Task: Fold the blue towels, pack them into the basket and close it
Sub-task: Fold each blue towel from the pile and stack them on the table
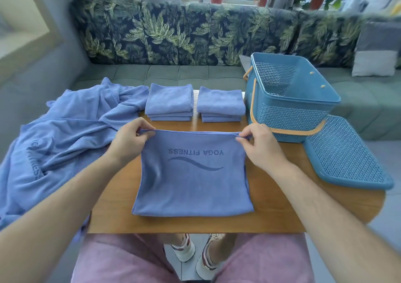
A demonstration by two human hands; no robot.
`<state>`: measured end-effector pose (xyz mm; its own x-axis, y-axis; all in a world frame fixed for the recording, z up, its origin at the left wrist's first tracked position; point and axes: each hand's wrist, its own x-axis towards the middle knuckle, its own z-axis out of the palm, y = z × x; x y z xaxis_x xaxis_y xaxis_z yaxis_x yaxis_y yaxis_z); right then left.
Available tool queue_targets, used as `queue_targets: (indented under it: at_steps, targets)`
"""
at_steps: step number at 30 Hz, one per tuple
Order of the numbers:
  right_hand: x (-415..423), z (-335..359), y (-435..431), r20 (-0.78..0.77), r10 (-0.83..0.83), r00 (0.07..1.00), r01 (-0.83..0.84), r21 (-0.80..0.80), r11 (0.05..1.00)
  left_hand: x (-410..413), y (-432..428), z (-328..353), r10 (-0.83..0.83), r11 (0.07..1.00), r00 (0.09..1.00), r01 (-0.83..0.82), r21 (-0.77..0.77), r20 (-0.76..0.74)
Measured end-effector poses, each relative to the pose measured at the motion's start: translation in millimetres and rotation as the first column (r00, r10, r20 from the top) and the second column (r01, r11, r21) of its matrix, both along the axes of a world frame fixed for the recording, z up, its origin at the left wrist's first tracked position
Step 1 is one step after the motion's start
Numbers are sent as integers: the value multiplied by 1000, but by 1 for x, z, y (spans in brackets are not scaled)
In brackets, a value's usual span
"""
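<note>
A blue towel (193,185) printed "YOGA FITNESS" lies folded flat on the middle of the wooden table (282,209). My left hand (130,140) pinches its far left corner and my right hand (260,145) pinches its far right corner. Two stacks of folded blue towels sit behind it, the left stack (169,101) and the right stack (221,103). A heap of unfolded blue towels (65,131) spreads over the table's left side. The blue basket (290,100) stands open at the back right, its orange handle lowered. Its blue lid (345,152) lies beside it on the right.
A grey-green sofa (195,72) with leaf-patterned back cushions runs behind the table. A grey and white cushion (377,50) rests at the far right. Potted plants stand on the window sill. My knees in pink shorts are under the table's near edge.
</note>
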<state>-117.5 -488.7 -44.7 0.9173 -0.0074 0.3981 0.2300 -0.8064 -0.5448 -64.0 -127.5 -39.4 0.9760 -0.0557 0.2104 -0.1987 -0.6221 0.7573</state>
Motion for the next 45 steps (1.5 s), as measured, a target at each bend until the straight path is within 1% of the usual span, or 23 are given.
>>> queue_targets:
  at_steps: [2,4,7,9,12,15,18,21,22,23,24,26,27,29,32,34,36,38,40,42,45]
  targets:
    - [-2,24,1,1,-2,1000,2,8,1000,-1,4,21,-5,1000,1000,5,-9,20]
    - [-2,51,4,-17,-20,1000,21,49,999,-2,8,44,-6,1000,998,7,-14,59]
    - [-2,94,10,-85,-63,994,76,152,985,-5,13,81,-21,999,992,25,-26,126]
    - [-6,121,13,-98,-71,993,92,226,970,-11,16,104,-38,999,985,42,-20,169]
    - [-20,157,16,-76,-65,995,81,230,970,-23,22,133,-48,999,973,42,31,224]
    - [-37,184,14,-88,-26,996,44,213,976,-40,28,158,-69,996,968,55,64,243]
    - [-57,210,12,-115,50,992,-20,248,968,-58,34,183,-92,995,971,98,-17,222]
    - [-80,240,7,-112,187,976,-143,319,937,-76,43,209,-146,966,975,177,-188,170]
    - [-84,248,4,-106,211,972,-172,294,940,-79,46,217,-155,957,976,187,-221,154]
    - [-86,254,1,-100,220,970,-190,243,951,-80,48,223,-157,958,977,185,-219,143]
    - [-86,259,0,-96,218,971,-197,185,963,-78,50,228,-151,968,979,175,-181,137]
    - [-82,263,-2,-103,195,975,-185,98,978,-72,48,233,-128,988,983,137,-66,135]
    - [-78,263,-3,-111,182,977,-176,60,983,-69,45,235,-115,992,985,121,-36,129]
    - [-68,259,-3,-130,142,981,-144,-7,990,-60,41,233,-106,992,990,111,-54,89]
    - [-49,247,-3,-147,62,987,-68,-34,997,-45,33,224,-92,993,994,96,-64,51]
    - [-37,235,1,-165,37,986,-38,-2,999,-35,29,213,-59,995,997,62,-74,44]
    - [-29,222,8,-159,8,987,-2,39,999,-25,26,203,-39,990,998,44,-137,41]
    - [-25,210,17,-107,-37,994,45,72,996,-16,21,193,-45,978,998,54,-199,51]
    - [-22,197,21,-50,-59,997,65,139,988,-10,19,183,-49,969,997,63,-241,63]
    - [-21,180,21,-11,-73,997,74,205,976,-9,21,169,-45,970,998,56,-237,50]
    - [-29,146,14,-15,-81,997,82,217,973,-19,29,137,-66,972,998,62,-227,-12]
